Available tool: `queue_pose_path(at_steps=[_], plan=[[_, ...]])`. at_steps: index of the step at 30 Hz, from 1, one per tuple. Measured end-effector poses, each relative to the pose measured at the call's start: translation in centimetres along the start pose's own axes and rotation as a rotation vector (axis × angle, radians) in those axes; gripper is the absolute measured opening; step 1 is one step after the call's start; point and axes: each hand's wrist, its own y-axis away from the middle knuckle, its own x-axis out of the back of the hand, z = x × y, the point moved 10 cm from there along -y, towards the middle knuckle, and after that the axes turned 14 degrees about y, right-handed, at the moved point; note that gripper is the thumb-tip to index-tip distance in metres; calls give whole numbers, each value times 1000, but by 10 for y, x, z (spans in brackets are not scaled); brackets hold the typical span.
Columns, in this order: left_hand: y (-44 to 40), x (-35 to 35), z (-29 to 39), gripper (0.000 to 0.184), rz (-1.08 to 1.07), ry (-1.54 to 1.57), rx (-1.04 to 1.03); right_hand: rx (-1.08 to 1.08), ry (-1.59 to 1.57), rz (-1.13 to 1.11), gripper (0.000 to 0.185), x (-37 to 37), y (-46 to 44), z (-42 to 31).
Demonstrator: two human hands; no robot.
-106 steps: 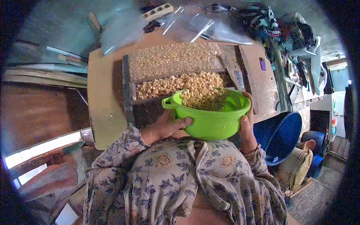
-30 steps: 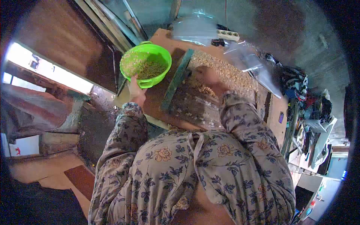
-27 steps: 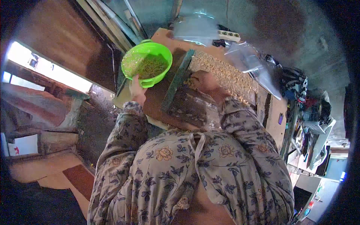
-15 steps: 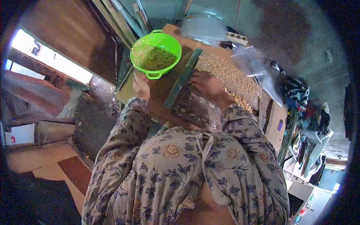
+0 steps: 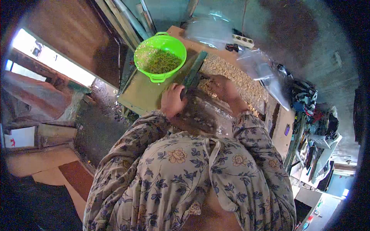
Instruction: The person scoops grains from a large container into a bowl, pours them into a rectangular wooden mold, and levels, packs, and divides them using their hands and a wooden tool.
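Observation:
My left hand (image 5: 173, 100) is at the near end of a dark green strip (image 5: 194, 69), its fingers curled over it. My right hand (image 5: 222, 87) rests palm down at the edge of a layer of small tan pieces (image 5: 235, 73) that look like broken nuts; its fingertips are in shadow and partly hidden. Close to me, between the hands, lies a dark, worn surface (image 5: 196, 111) with pale crumbs. Beyond my left hand stands a bright green plastic colander-like bowl (image 5: 157, 78) with two handles, holding yellowish-brown bits (image 5: 163, 62).
The wooden tabletop (image 5: 144, 92) extends under the bowl. Clear plastic bags (image 5: 210, 30) and a white power strip (image 5: 243, 40) lie at the far edge. More plastic (image 5: 258, 63) and dark bundled cloth (image 5: 304, 92) are on the right. Planks (image 5: 119, 23) lean at far left.
My left hand has moved from beside the green bowl rightward and nearer to me, onto the green strip. My right hand has shifted slightly right and nearer to me over the tan pieces.

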Motion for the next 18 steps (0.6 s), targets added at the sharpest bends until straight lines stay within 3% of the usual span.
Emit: queue_pose_path(at_steps=[5,9,15,18], plan=[[-5,-11,-6,26,-46,-87,15,-2,242,-192,26,-16,-10,-9],[-3,-14,-8,20,-66,-52,-3,25,264,-218,23,-36,-23,-7],[-2,-14,-12,13,-26,-63,52,170,144,-57,20,-32,-25,-20],[-3,-15,-5,12,-27,-42,-23,323,181,-1,24,-26,-9,-41]])
